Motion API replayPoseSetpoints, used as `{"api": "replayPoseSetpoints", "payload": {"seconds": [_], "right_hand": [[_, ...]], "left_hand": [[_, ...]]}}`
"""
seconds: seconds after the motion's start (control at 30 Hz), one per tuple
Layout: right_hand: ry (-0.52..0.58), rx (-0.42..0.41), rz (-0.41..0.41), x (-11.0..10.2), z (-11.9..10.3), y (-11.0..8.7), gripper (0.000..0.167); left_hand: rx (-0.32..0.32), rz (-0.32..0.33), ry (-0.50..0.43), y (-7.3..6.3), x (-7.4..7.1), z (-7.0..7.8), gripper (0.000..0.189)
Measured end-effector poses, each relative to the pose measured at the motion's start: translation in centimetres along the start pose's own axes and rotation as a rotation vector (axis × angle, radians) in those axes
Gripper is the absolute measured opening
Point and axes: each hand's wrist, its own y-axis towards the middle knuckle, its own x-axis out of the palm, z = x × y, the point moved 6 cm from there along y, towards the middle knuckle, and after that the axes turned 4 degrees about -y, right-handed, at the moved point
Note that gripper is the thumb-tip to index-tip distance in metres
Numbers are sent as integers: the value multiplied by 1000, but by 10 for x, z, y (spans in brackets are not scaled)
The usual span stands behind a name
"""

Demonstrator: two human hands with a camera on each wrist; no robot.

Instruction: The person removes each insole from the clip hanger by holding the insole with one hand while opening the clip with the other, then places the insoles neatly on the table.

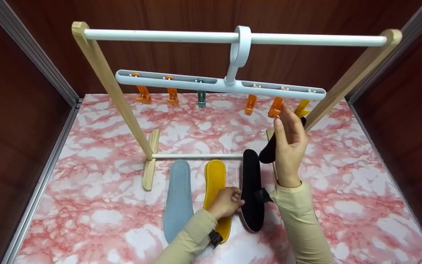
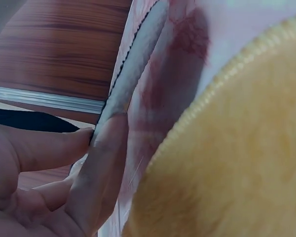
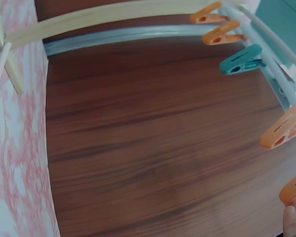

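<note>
In the head view, my left hand (image 1: 226, 202) pinches the left edge of a black insole (image 1: 252, 216) at about its middle. The left wrist view shows thumb and fingers on either side of this insole's pale, dark-edged body (image 2: 138, 59). Higher up, my right hand (image 1: 291, 146) pinches the lower end of an orange clip (image 1: 275, 108) on a white hanger (image 1: 192, 85). Behind that hand, a second black insole (image 1: 268, 151) hangs below a yellow clip (image 1: 302, 108), partly hidden. A yellow insole (image 1: 215, 176) lies under my left wrist, beside a grey-blue insole (image 1: 179, 198).
The hanger hooks over the white top bar (image 1: 167, 36) of a stand with wooden legs (image 1: 114, 91). Other orange clips (image 1: 172, 96) and a green clip (image 1: 201, 98) hang from it. Dark wood-grain walls (image 1: 13, 110) enclose the red-and-white marbled table (image 1: 104, 216).
</note>
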Motion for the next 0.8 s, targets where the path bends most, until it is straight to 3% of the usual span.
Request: {"api": "replayPoseSetpoints", "payload": {"seconds": [0.27,0.43,0.6,0.8], "right_hand": [[-8,-15,5,-3,-3,0,28],[-5,-34,13,-5,-4,0,26],[-24,-59,9,-6,-6,0,25],[-28,-66,25,-9,-8,-1,21]], "left_hand": [[-57,-30,9,-2,5,-5,12],[-90,-17,1,-3,8,-7,15],[-6,-13,108,-3,8,-1,14],[93,19,356,-3,8,6,28]]}}
